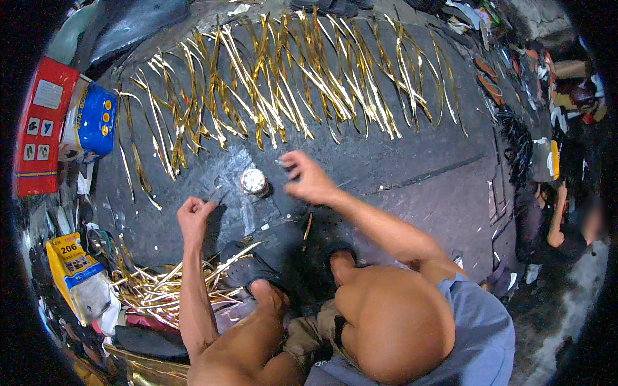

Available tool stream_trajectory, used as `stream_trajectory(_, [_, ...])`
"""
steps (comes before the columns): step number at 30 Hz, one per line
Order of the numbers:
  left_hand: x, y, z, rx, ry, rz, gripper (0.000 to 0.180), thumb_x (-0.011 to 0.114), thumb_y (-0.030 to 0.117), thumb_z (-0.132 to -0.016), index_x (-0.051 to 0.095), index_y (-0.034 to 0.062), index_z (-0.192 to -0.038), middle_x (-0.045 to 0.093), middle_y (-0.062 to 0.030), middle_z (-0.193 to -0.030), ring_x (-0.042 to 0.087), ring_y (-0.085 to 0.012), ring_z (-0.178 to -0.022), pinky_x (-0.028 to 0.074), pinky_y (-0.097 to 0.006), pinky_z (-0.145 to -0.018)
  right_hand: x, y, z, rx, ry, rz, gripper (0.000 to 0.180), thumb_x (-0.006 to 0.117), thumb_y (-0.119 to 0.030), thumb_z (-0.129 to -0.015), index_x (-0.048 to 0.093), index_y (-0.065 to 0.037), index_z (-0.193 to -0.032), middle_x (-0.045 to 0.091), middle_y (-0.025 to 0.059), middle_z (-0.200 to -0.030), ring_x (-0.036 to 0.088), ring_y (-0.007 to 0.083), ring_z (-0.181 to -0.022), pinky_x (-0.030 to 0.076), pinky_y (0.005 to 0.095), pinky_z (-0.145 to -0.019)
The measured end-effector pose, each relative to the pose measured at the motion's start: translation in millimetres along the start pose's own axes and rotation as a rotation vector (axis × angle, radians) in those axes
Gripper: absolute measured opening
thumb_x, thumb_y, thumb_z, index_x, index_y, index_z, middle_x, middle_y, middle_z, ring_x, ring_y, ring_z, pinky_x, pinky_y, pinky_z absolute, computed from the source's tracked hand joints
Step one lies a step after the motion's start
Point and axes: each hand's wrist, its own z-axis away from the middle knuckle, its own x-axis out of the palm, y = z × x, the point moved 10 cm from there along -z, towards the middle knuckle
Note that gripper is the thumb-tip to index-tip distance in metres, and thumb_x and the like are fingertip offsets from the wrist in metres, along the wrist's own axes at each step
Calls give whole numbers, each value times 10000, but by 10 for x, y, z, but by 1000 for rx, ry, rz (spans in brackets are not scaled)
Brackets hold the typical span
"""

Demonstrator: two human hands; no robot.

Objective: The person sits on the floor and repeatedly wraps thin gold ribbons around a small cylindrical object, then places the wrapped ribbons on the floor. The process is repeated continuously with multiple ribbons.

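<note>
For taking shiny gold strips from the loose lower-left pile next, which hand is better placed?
Probably the left hand: it is nearer the loose pile of shiny gold strips, while the right hand is farther away, beyond the round white-topped container.

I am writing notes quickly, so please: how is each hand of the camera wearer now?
Left hand: closed, fingertips together; whether it holds something small cannot be told.
Right hand: partly open, fingers curled; anything small held cannot be told.

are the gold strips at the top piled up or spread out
Spread out: the gold strips lie in a wide row across the dark surface, some overlapping.
</note>
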Motion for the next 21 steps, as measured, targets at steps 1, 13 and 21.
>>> stream_trajectory(1, [115, 98, -24, -7, -35, 6, 144, 716, 83, -809, 596, 69, -732, 524, 51, -651, 452, -39, -573, 358, -231, -534, 252, -289, 36, -52, -117, 111, 585, 805, -109, -709, 590, -72, -1252, 611, 128, -1160, 642, 226, -1038, 537, 376, -868])
stream_trajectory(13, [583, 301, 9, -146, -183, 244, 381, 689, -67, -776, 674, -41, -1155, 678, -47, -858, 647, -111, -668, 508, -234, -610, -12, -345, -261, -32, 298, -232, 563, 873, -187, -784, 547, -28, -1214, 713, 124, -1025, 708, 177, -896, 570, 318, -764])
stream_trajectory(21, [1082, -119, 274, -417, -509, 848, 512, 650, -31, -839, 576, -65, -1345, 687, -49, -1055, 611, -102, -804, 487, -225, -678, 292, -778, -98, -142, 227, -179, 652, 877, -212, -788, 487, 5, -1264, 733, 175, -1039, 736, 224, -891, 585, 356, -751])
